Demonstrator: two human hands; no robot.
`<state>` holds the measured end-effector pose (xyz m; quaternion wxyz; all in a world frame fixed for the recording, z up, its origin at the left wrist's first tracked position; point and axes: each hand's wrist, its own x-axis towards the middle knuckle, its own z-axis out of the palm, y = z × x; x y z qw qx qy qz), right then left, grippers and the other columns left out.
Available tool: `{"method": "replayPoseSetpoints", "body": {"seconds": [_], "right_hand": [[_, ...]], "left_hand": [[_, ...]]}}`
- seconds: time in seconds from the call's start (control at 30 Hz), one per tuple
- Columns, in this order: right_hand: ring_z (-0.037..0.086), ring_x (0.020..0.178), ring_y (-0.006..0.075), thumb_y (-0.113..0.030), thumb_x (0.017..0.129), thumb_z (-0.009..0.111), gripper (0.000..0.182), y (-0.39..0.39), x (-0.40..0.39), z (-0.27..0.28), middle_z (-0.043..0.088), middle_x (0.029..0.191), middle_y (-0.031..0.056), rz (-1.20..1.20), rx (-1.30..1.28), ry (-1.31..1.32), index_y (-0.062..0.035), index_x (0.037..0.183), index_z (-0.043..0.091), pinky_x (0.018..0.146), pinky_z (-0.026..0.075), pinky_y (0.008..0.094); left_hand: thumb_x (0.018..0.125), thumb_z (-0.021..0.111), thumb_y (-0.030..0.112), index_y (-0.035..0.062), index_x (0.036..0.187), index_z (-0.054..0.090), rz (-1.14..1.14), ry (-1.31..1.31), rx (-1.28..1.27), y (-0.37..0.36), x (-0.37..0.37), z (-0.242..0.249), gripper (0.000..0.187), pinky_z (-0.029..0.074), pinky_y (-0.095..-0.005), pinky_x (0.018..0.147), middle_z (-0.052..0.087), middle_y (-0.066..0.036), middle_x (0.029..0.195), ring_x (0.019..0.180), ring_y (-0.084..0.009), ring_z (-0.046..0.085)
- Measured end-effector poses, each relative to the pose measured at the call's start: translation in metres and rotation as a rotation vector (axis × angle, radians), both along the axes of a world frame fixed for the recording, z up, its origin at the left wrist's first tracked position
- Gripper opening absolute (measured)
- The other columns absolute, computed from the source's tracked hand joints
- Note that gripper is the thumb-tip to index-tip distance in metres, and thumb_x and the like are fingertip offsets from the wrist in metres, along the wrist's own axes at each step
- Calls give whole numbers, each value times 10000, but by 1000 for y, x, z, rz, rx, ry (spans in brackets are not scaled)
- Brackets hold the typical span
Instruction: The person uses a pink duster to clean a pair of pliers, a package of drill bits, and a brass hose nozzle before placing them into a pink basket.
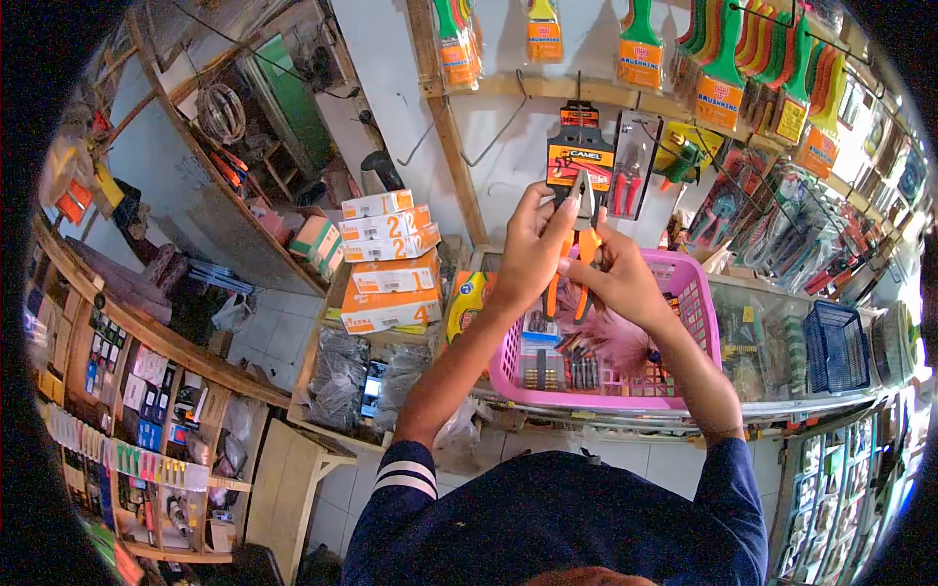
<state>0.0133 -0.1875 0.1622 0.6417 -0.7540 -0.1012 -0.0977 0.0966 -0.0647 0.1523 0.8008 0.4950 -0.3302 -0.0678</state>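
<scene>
Both my hands are raised in front of a wall of hanging tools. My left hand [532,249] and my right hand [620,278] together grip a pair of pliers [583,223] with orange handles, jaws pointing up. Just above the jaws hangs a black and orange carded pack [578,146] of the same kind on a wall hook. Below my hands a pink plastic basket [696,293] holds several small tools and packets.
Stacked white and orange boxes [389,259] stand to the left on a counter. Packaged paintbrushes [721,68] hang along the top. A blue basket [835,347] sits at the right on a glass display case [772,342]. Shelving with goods runs down the left side.
</scene>
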Motion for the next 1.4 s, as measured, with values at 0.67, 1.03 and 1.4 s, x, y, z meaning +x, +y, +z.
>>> {"method": "replayPoseSetpoints", "body": {"seconds": [0.67, 1.03, 1.4], "right_hand": [[595, 727, 58, -192, 898, 700, 384, -18, 36, -32, 633, 847, 21, 32, -86, 0, 13, 1179, 538, 602, 488, 251], [620, 583, 145, -290, 938, 632, 339, -83, 157, -70, 642, 751, 77, -15, -250, 39, -14, 1114, 542, 502, 516, 299], [637, 623, 155, -463, 930, 593, 511, -126, 228, -90, 667, 817, 99, -26, -297, 56, -20, 1175, 525, 527, 529, 304]], "left_hand": [[1008, 501, 176, 8, 1174, 437, 2, -18, 84, -7, 23, -20, 244, 479, -233, 732, 652, -79, 965, 838, -84, 588], [958, 598, 202, -20, 1110, 511, 78, -10, 185, -69, 147, -57, 283, 481, -243, 709, 623, -45, 921, 832, -91, 578], [892, 688, 180, 12, 1200, 573, 116, -32, 183, -90, 214, -72, 369, 480, -275, 820, 643, -44, 1041, 925, -114, 598]]}}
